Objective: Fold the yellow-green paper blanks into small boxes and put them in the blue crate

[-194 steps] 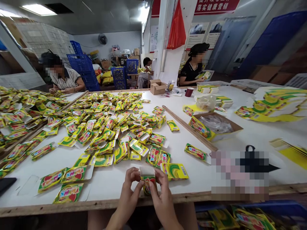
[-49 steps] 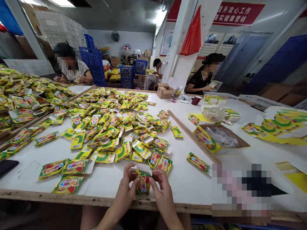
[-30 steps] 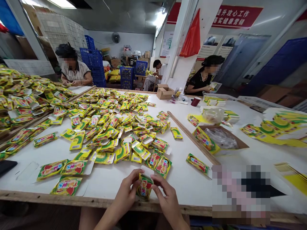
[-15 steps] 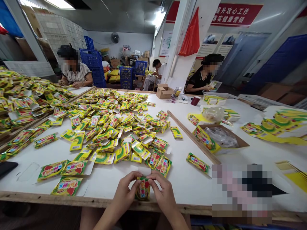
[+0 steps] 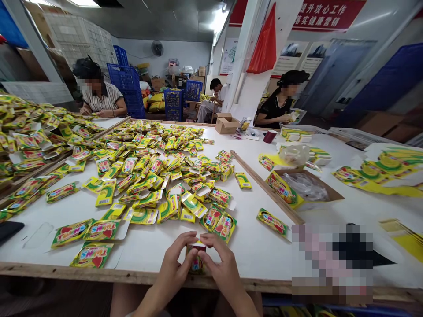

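Observation:
Near the table's front edge, my left hand and my right hand grip one small yellow-green printed box between them. Both thumbs press on its front, and the fingertips meet at its white top flap. Part of the box is hidden behind my thumbs. Just beyond my hands lie two similar boxes, edge to edge. A big heap of the same small boxes spreads behind them, several with white flaps sticking out. To the left, three more boxes lie flat near the front edge.
A wooden strip divides the white table on the right. Past it stands an open carton holding clear plastic bags. A single box lies this side of the strip. Three people sit beyond the table. A dark phone-like object lies far left.
My fingers have shifted over the top of the box, and its white flap, upright before, is now folded down lower. My thumbs have moved closer together on the front.

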Demonstrator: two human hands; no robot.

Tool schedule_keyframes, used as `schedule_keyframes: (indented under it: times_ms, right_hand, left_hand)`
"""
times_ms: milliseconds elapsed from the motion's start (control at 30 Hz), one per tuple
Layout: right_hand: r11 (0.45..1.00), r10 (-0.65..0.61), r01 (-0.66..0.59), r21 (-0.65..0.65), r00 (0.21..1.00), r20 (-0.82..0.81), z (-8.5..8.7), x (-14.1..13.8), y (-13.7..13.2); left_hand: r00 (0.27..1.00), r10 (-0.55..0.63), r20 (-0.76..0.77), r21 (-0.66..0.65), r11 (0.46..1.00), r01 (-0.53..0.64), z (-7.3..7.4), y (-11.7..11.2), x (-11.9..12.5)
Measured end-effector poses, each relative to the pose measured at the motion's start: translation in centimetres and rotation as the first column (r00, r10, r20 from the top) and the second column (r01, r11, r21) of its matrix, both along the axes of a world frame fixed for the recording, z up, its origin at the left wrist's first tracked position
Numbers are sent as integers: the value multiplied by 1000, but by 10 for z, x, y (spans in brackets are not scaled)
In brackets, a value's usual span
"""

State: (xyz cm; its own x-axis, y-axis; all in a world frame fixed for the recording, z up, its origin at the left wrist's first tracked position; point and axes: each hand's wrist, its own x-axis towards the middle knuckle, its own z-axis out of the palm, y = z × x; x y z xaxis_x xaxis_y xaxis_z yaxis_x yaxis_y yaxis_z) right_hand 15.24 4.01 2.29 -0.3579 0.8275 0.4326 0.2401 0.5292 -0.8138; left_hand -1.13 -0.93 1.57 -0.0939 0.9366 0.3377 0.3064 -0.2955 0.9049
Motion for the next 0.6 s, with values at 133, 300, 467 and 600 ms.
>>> schedule_keyframes:
  times_ms: [133,300,467,600]
  right_hand:
    - [1000,-21,21,13,1000,5,4,-3,-3]
    - [998,-69,69,12,996,50,10,-11,-2]
    - [998,-68,69,-3,995,72,12,-10,0]
    - [1000,-22,22,-15,1000,7,1,-6,-7]
  left_hand:
    - [1000,24,17,-33,999,-23,7,-1,2]
    - [991,100,88,-156,984,-86,15,2,5]
    - [989,109,101,-152,984,-93,10,3,6]
    - [996,30,84,-87,996,-23,-3,-2,-3]
